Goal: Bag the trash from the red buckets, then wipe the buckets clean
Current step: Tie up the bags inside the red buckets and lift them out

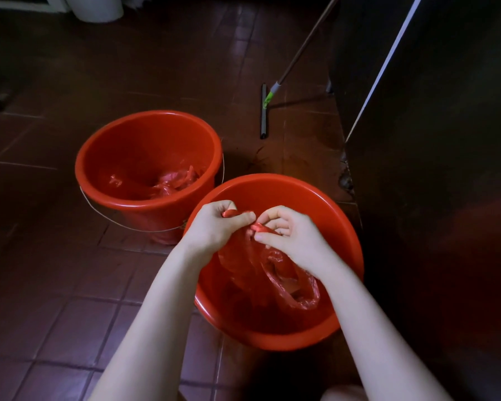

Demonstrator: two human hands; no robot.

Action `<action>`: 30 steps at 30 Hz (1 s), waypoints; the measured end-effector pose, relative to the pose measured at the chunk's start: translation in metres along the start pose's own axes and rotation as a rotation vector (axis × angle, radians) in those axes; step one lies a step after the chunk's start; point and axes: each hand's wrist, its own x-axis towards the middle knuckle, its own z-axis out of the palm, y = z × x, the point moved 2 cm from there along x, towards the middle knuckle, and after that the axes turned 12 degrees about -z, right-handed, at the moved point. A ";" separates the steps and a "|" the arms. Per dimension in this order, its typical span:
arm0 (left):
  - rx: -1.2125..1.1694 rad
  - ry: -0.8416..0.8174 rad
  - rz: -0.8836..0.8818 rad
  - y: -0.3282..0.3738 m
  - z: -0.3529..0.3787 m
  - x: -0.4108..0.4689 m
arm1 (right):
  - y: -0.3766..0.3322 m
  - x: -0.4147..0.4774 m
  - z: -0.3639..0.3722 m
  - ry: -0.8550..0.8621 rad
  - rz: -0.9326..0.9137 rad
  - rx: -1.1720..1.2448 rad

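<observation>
Two red buckets stand on the tiled floor (55, 285). Over the near bucket (344, 227), the left hand (214, 227) and right hand (289, 238) each pinch a handle of one red bag (272, 273); the far bucket (122, 151) holds another crumpled bag (177, 180).

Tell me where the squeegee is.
Head view: the squeegee rests on the tiled floor, right of the far red bucket and left of the dark cabinet.

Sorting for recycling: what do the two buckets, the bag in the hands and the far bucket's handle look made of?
The near bucket and far bucket: probably moulded plastic, glossy red, with highlights along the rims. The bag, gripped by the left hand and right hand: thin, crinkled, translucent red plastic film. The handle: a thin grey bail, likely metal wire.
</observation>
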 end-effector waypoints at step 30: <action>-0.399 0.013 -0.131 -0.014 -0.025 0.008 | 0.023 -0.027 -0.038 0.177 0.109 0.557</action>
